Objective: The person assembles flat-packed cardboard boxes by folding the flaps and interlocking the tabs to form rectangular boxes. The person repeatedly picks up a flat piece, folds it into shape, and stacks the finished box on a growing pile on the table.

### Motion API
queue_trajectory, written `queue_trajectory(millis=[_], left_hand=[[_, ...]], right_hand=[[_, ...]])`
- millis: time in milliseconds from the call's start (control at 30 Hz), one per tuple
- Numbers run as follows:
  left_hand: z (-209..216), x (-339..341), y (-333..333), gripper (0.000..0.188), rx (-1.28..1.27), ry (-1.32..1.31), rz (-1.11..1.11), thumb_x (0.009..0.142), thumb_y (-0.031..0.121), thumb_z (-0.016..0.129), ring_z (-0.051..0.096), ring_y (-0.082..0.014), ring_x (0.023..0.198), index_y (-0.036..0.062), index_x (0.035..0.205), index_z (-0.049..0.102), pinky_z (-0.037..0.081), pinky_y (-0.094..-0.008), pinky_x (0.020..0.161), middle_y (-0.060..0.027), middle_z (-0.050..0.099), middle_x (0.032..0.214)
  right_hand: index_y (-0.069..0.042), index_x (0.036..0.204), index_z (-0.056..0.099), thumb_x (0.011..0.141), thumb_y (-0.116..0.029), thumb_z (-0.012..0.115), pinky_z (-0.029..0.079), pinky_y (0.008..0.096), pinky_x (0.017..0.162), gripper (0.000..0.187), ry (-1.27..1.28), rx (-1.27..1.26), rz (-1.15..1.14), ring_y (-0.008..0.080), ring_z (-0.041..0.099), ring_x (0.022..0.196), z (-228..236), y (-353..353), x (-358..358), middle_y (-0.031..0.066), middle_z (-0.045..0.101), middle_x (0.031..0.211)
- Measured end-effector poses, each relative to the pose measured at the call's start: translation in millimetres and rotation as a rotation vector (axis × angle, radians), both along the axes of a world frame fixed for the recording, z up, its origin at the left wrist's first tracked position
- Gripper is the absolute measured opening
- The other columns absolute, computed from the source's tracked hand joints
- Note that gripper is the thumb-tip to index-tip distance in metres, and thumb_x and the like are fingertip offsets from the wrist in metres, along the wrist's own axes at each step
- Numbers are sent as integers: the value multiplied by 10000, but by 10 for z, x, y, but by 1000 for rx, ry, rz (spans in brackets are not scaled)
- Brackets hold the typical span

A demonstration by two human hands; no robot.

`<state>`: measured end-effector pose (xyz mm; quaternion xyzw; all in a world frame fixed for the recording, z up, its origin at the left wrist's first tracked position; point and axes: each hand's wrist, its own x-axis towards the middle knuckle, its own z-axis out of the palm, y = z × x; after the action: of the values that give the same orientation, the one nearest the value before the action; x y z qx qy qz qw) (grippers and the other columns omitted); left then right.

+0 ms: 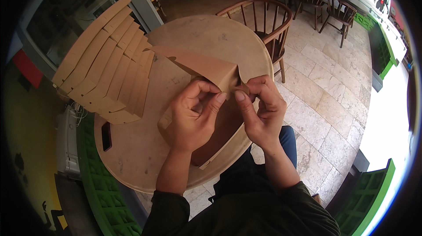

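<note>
A brown cardboard box (pixel 204 68), partly folded, stands on the round table in front of me. Its lid panel is raised, and its lower part lies beneath my hands. My left hand (pixel 193 113) pinches a flap at the box's corner between thumb and fingers. Close beside it, my right hand (pixel 265 110) pinches the same corner's other flap, thumb facing the left thumb. Both hands hide part of the box's inside. To the left rises a tall stack of folded cardboard boxes (pixel 103 67), leaning slightly.
The round table (pixel 132 157) carries a dark phone (pixel 106 136) near its left edge. A wooden chair (pixel 268 25) stands against the far right side. Green lattice panels (pixel 99 183) run along the lower left. More chairs (pixel 338 14) line a long table at the far right.
</note>
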<state>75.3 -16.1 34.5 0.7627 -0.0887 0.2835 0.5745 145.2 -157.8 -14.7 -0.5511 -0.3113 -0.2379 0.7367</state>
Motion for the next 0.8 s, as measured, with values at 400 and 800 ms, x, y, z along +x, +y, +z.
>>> queue_trajectory(millis=[400,800], left_hand=[[-32,25,-3,94,12,1,-47,1008,16,705,598,-79,844,-35,966,639,498,-245,772,-35,624,917],[-134,150,44,82,-192,-34,-184,1040,-4,660,646,-99,931,-41,1109,683,515,-256,870,-44,704,1026]], right_hand=[[21,992,751,885,4,809,471,259,685,123,-16,1,34,120,580,760,-7,-49,7,77,665,937],[6,974,760,855,50,797,559,325,740,132,-48,-171,-79,261,737,846,148,-206,-83,131,736,960]])
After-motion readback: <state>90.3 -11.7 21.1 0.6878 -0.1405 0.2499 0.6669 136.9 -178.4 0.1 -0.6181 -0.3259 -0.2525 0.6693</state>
